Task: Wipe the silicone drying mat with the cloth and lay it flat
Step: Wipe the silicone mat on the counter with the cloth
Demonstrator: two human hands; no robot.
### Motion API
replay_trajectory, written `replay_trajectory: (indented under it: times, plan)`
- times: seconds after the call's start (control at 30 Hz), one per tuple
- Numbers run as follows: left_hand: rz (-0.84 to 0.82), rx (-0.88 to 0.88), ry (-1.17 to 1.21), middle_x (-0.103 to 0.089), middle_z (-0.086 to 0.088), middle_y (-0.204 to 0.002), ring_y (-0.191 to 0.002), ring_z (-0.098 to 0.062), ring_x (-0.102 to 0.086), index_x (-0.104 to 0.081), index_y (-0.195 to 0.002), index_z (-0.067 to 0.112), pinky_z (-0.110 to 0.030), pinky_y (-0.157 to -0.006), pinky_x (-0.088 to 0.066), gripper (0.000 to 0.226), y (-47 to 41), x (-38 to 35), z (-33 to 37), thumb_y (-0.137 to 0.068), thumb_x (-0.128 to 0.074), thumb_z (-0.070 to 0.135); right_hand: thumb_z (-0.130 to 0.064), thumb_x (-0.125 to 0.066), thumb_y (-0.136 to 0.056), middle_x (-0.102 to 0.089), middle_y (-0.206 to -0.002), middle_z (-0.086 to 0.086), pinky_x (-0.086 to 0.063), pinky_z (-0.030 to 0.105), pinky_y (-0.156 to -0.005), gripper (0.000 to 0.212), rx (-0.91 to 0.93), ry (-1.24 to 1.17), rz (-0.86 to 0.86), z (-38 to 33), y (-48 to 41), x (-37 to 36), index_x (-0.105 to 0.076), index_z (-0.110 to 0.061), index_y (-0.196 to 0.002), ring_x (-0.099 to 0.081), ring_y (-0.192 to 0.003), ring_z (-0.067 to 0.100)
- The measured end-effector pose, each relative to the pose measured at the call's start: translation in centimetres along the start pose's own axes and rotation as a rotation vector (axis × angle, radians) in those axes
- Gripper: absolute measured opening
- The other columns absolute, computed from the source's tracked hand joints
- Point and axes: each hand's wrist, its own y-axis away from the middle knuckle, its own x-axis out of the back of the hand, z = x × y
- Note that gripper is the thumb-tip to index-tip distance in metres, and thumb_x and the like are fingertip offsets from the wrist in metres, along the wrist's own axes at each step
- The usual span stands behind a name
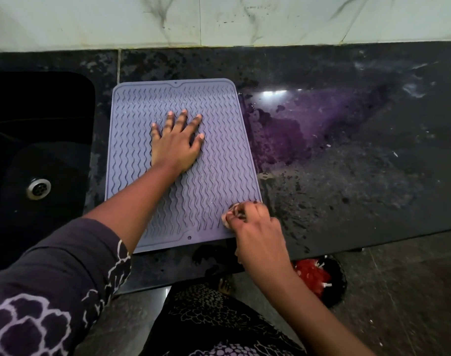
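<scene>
I am looking down on a dark, speckled stone counter point(347, 176), wet in patches, with a purple sheen on the puddle just right of the mat. A black sink point(39, 150) sits in the counter to the left, its round metal drain point(38, 188) showing near the bottom. Behind the counter runs a wall of white marble-patterned tiles point(219, 19). Below the counter's front edge on the right I can see a dark round bin point(327, 281) on the floor with red scraps inside.

Nothing lies on the mat apart from my two hands.

The lilac rectangular silicone drying mat point(219, 155) lies flat on the counter between the sink and the puddle, its near edge close to the counter's front. It has rounded corners, a raised rim, rows of wavy ridges, and a small hole near the middle of the near edge.

My left hand point(176, 145) rests palm down on the middle of the mat, fingers spread wide, gripping nothing. My right hand point(255, 224) is at the mat's near right corner, fingers curled tight around a small bunched pale cloth point(230, 213), which is pressed on the mat there and mostly hidden by the fingers.
</scene>
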Motion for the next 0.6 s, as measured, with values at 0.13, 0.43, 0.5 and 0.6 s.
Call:
replay_trajectory:
  times: [0.13,0.43,0.5,0.6]
  plan:
    - [0.001,-0.004,0.006,-0.010,0.002,-0.159,-0.147,-0.025,0.000,-0.013,-0.147,0.041,-0.055,-0.114,0.005,0.055,0.2,-0.1,0.0,-0.094,-0.018,0.055,-0.017,-0.045,-0.087,-0.042,-0.129,0.010,-0.041,0.042,-0.084,0.041,-0.006,0.046,-0.054,-1.0,1.9,-0.8,-0.048,-0.017,-0.128,-0.038,-0.115,0.029]
    - [-0.008,-0.009,0.011,-0.010,0.000,-0.159,-0.146,-0.026,0.000,-0.012,-0.147,0.039,-0.054,-0.113,0.006,0.056,0.1,-0.1,0.0,-0.094,-0.017,0.056,-0.014,-0.053,-0.083,-0.055,-0.109,-0.002,-0.045,0.034,-0.083,0.031,-0.191,-0.259,0.092,2.3,2.4,1.4,-0.063,-0.023,-0.111,-0.046,-0.097,0.019]
    - [0.000,-0.016,0.011,-0.010,0.000,-0.159,-0.146,-0.027,0.000,-0.012,-0.147,0.039,-0.055,-0.112,0.006,0.056,0.0,-0.1,0.0,-0.093,-0.017,0.056,-0.017,-0.051,-0.084,-0.054,-0.113,-0.003,-0.045,0.034,-0.086,0.033,-0.142,-0.235,0.045,1.1,1.8,1.2,-0.061,-0.025,-0.114,-0.044,-0.101,0.018]
    - [-0.005,-0.012,0.012,-0.010,0.000,-0.159,-0.146,-0.027,0.000,-0.011,-0.147,0.039,-0.055,-0.112,0.006,0.056,-0.1,-0.1,-0.2,-0.093,-0.015,0.057,-0.019,-0.046,-0.087,-0.047,-0.119,-0.003,-0.042,0.032,-0.089,0.037,-0.077,-0.195,-0.083,-2.1,1.4,-0.1,-0.053,-0.030,-0.121,-0.039,-0.108,0.018]
